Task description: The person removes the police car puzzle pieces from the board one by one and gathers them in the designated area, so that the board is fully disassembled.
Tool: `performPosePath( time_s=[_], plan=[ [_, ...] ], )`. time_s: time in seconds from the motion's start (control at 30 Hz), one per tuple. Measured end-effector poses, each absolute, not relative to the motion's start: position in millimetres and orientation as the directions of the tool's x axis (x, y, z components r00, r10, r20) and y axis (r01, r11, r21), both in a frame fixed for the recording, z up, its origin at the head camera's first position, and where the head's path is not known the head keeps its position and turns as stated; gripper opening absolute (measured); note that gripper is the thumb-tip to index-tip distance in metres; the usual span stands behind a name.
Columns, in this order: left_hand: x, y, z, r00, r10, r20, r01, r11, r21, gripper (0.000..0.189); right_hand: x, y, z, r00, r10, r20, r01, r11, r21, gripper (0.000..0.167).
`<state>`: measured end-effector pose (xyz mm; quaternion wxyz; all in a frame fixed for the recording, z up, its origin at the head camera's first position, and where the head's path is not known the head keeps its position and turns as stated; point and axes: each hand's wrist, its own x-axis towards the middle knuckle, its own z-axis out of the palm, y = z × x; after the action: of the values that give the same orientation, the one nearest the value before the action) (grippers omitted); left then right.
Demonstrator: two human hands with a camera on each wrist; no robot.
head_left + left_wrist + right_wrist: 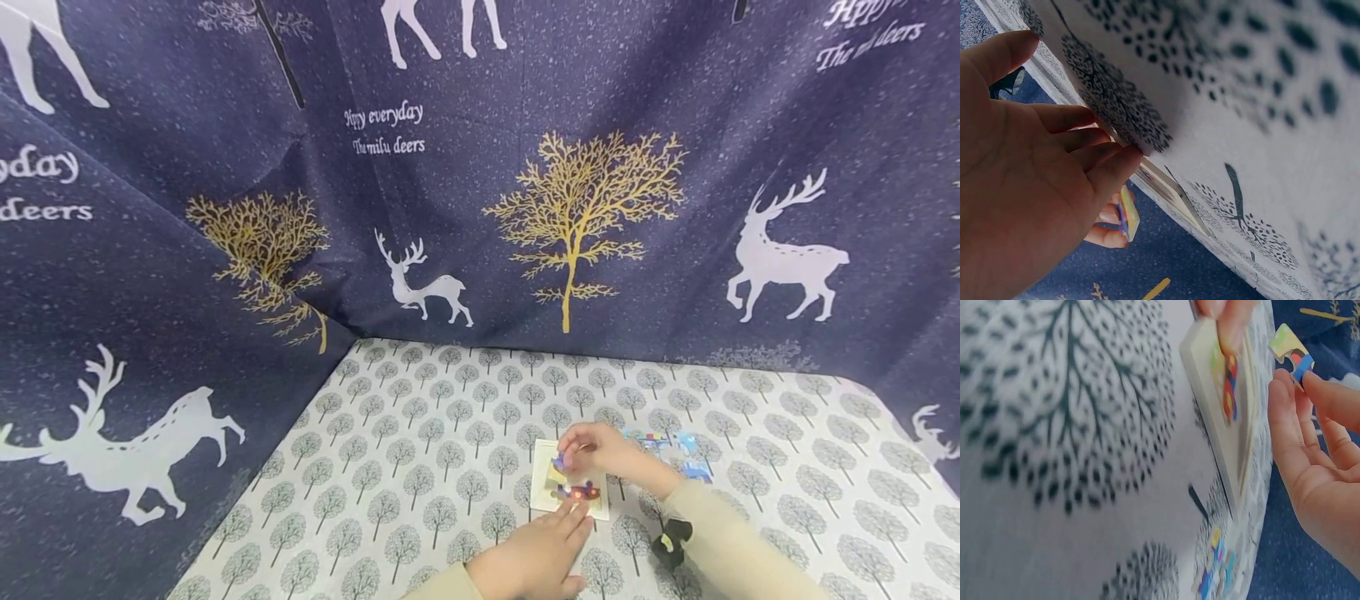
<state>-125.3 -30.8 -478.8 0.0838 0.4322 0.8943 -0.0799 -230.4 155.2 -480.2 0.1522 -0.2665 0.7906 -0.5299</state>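
Observation:
A jigsaw puzzle piece (pixel 1286 342), yellow with red and blue, is pinched between the thumb and fingers of my right hand (pixel 600 448). That hand hovers above a cream puzzle tray (pixel 542 498), and the piece stands tilted in the right wrist view. Inside the tray lie red, blue and yellow puzzle pieces (pixel 579 492) along its near part. My left hand (pixel 534 557) lies at the tray's near edge with its fingers extended, the fingertips touching the pieces there. In the left wrist view the held piece shows beyond my left fingers.
More blue and multicoloured puzzle pieces (pixel 696 468) lie on the tablecloth right of the tray, partly behind my right forearm. White cloth with a tree print (pixel 450 457) covers the table. A dark blue curtain (pixel 480 200) with deer and trees hangs behind and at the left.

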Motion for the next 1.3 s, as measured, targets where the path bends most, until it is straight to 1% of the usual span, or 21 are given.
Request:
performPosePath(
  time_s=[0.17, 0.27, 0.53, 0.67, 0.83, 0.97, 1.17, 1.3],
  plan=[
    [-125.7, -30.2, -478.9, -0.614, 0.76, -0.213, 0.786, 0.613, -0.079, 0.073, -230.9, 172.9, -476.5, -0.832, -0.554, 0.018, -0.177, 0.235, -0.956, 0.024],
    [-126.1, -29.4, -479.4, -0.613, 0.759, -0.217, 0.785, 0.615, -0.067, 0.073, -229.2, 185.6, -474.9, -0.838, -0.545, 0.014, -0.176, 0.246, -0.953, 0.026],
    [-124.8, -29.1, -479.0, -0.6, 0.774, -0.204, 0.798, 0.596, -0.085, 0.072, -220.0, 220.7, -474.4, -0.869, -0.494, -0.011, -0.145, 0.276, -0.95, 0.03],
    [-125.6, -29.3, -479.3, -0.602, 0.768, -0.216, 0.794, 0.605, -0.06, 0.072, -215.5, 234.4, -474.4, -0.878, -0.478, -0.017, -0.136, 0.284, -0.949, 0.03],
    [-127.0, -28.9, -480.4, -0.606, 0.764, -0.223, 0.789, 0.614, -0.04, 0.073, -205.7, 248.0, -476.7, -0.875, -0.481, -0.055, -0.113, 0.313, -0.943, 0.029],
    [-127.7, -29.0, -481.7, -0.6, 0.765, -0.234, 0.792, 0.61, -0.036, 0.073, -197.2, 253.7, -482.2, -0.864, -0.498, -0.078, -0.087, 0.3, -0.95, 0.026],
    [-128.1, -30.7, -483.2, -0.589, 0.771, -0.241, 0.795, 0.607, -0.001, 0.07, -189.9, 254.1, -490.3, -0.855, -0.514, -0.066, -0.074, 0.248, -0.966, 0.025],
    [-128.2, -31.9, -481.9, -0.594, 0.77, -0.232, 0.789, 0.614, 0.015, 0.071, -188.8, 250.1, -491.3, -0.855, -0.515, -0.062, -0.086, 0.258, -0.962, 0.024]
  ],
)
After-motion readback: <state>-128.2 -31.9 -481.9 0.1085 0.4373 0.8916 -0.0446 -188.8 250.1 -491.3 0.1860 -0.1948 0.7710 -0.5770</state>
